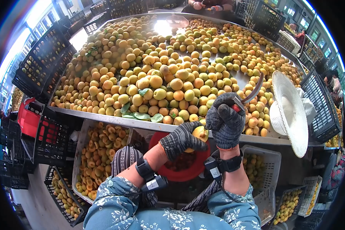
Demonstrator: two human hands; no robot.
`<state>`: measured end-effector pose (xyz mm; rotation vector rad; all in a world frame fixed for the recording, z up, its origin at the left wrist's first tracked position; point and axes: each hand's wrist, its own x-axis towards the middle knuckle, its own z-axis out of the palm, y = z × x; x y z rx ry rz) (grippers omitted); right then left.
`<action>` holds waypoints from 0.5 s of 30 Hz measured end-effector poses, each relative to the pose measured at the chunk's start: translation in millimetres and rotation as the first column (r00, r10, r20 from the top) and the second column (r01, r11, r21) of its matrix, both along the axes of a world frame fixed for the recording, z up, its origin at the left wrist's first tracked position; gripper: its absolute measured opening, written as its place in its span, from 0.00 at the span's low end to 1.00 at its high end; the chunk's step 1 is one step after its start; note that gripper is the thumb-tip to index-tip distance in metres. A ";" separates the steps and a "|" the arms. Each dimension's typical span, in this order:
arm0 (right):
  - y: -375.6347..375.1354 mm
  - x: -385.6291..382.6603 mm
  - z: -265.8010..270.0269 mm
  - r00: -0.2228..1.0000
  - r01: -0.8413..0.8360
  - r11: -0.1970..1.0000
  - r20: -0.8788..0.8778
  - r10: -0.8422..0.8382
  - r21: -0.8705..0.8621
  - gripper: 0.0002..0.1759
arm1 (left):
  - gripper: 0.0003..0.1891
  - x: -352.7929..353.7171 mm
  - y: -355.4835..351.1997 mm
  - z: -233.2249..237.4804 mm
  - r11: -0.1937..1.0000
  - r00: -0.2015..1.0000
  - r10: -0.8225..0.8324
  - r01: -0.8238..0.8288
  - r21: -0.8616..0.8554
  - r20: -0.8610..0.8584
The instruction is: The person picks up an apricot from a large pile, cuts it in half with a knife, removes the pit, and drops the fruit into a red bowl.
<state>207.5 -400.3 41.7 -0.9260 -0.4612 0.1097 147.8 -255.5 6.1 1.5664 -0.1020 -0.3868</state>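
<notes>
My left hand (pixel 182 141), in a dark striped knit glove, is closed around a yellow apricot (pixel 200 133) near the table's front edge. In my right hand (pixel 227 122), gloved the same way, is a curved knife (pixel 254 90); its blade points up and away to the right, and a bit of red handle shows. The right fist is just right of the apricot, and the blade is apart from the fruit. Directly under my hands stands a red bucket (pixel 168 175) with pits or scraps at its bottom, partly hidden by the left hand.
Whole apricots (pixel 153 80) cover much of the metal table (pixel 142 123). A straw hat (pixel 291 111) rests at its right edge. Halved apricots fill a white crate (pixel 77 168) at lower left; another white crate (pixel 273 165) stands right. Black crates (pixel 46 57) surround the table. Another person's hands (pixel 207 6) are across.
</notes>
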 end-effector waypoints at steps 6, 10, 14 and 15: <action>-3.0 -12.7 14.4 0.998 0.047 0.993 0.034 -0.043 -0.104 0.13 | 0.27 2.1 -0.6 -2.3 0.991 0.987 -0.008 -0.014 0.135 0.162; -3.0 -19.0 19.1 0.930 0.301 0.850 0.329 -0.162 -0.433 0.08 | 0.27 2.6 7.9 16.3 0.980 0.989 -0.130 0.117 0.158 0.074; -1.6 -23.1 25.9 0.821 0.510 0.635 0.548 -0.160 -0.579 0.08 | 0.24 -1.6 11.8 21.6 0.973 0.976 -0.195 0.181 0.145 0.095; -0.1 -23.8 27.7 0.877 0.408 0.746 0.454 -0.159 -0.526 0.08 | 0.24 -2.3 12.8 23.3 0.973 0.976 -0.194 0.179 0.146 0.095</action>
